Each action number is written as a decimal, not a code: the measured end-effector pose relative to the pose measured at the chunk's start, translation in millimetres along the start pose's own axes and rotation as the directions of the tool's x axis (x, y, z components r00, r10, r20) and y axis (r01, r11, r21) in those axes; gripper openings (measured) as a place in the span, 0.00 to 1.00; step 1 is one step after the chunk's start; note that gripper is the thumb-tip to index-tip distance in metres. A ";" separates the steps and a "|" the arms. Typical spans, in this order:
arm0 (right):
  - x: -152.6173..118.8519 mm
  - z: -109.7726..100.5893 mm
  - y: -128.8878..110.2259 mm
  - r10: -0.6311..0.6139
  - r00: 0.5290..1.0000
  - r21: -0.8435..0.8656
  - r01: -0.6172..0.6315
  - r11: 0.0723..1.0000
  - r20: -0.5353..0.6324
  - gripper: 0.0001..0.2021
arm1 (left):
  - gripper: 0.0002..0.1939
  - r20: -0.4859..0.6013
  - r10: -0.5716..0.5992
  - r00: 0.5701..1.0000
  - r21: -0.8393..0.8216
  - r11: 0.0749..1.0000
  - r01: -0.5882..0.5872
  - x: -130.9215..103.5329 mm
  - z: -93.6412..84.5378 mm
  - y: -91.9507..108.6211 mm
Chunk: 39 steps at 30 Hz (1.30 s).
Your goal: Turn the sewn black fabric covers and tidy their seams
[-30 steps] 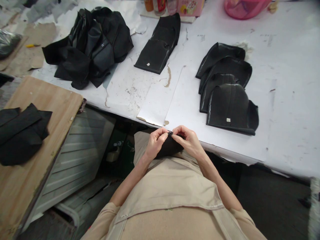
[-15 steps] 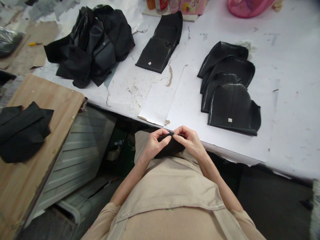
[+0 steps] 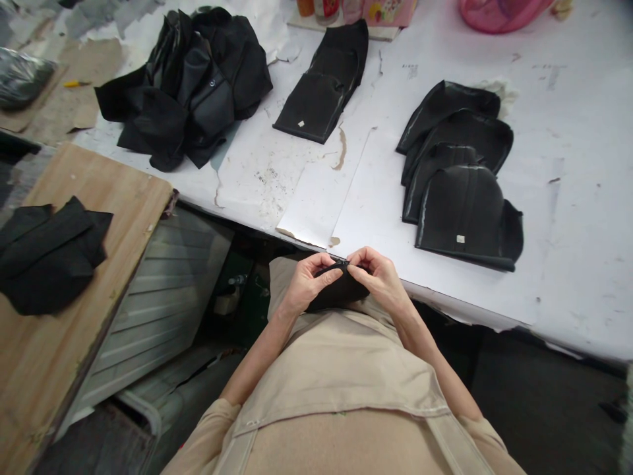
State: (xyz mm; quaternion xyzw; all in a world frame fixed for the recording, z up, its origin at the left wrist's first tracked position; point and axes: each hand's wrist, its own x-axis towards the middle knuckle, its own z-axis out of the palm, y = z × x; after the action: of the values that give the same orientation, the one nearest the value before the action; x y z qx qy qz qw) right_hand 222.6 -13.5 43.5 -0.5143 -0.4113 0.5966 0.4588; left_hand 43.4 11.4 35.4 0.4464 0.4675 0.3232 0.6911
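Low over my lap, at the table's front edge, I hold a black fabric piece (image 3: pixel 341 290) by its upper edge. My left hand (image 3: pixel 309 280) pinches that edge between thumb and fingers. Close beside it, my right hand (image 3: pixel 378 277) grips the same edge, the two thumbs nearly meeting. The exact fold between the fingertips is too small to make out. To the right on the table lie several overlapping black sewn pieces (image 3: pixel 459 204) with folded hems, the front one bearing a small pale tag. Another flat stack of black pieces (image 3: pixel 316 99) lies further back.
A heap of loose black pieces (image 3: pixel 198 92) covers the left of the white table (image 3: pixel 568 277). More black fabric (image 3: pixel 54 254) rests on a wooden board (image 3: pixel 123 198) at left. Bottles (image 3: pixel 326 10), a pink box (image 3: pixel 390 12) and a pink basin (image 3: pixel 499 16) stand at the back.
The view has shifted slightly, so the table's contents appear a little further right. Both hands keep their pinch on the black fabric piece, the fingertips slightly further apart.
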 end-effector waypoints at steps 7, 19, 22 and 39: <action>0.5 3.0 3.5 -0.037 0.999 -0.054 0.038 0.998 0.021 0.06 | 0.16 0.046 -0.026 0.999 0.072 0.997 0.023 -0.6 1.3 7.9; -3.1 -6.6 12.2 -0.219 0.976 -0.217 0.210 0.953 -0.017 0.06 | 0.15 -0.085 0.154 0.984 0.247 0.960 -0.129 0.5 -22.4 27.2; -3.5 -8.9 16.5 -0.241 0.970 -0.202 0.232 0.951 -0.019 0.07 | 0.16 -0.123 0.157 0.980 0.263 0.957 -0.120 0.4 -24.7 23.8; -2.9 3.0 21.7 -0.138 0.982 -0.003 0.139 0.990 -0.131 0.12 | 0.18 -0.240 0.180 0.954 0.282 0.953 -0.109 -1.7 -25.1 15.2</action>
State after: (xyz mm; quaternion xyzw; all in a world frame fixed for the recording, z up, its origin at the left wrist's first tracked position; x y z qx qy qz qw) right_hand 217.0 -21.6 23.7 -0.5209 -0.4133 0.5295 0.5267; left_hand 18.9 23.8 45.9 0.5212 0.5599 0.3640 0.5314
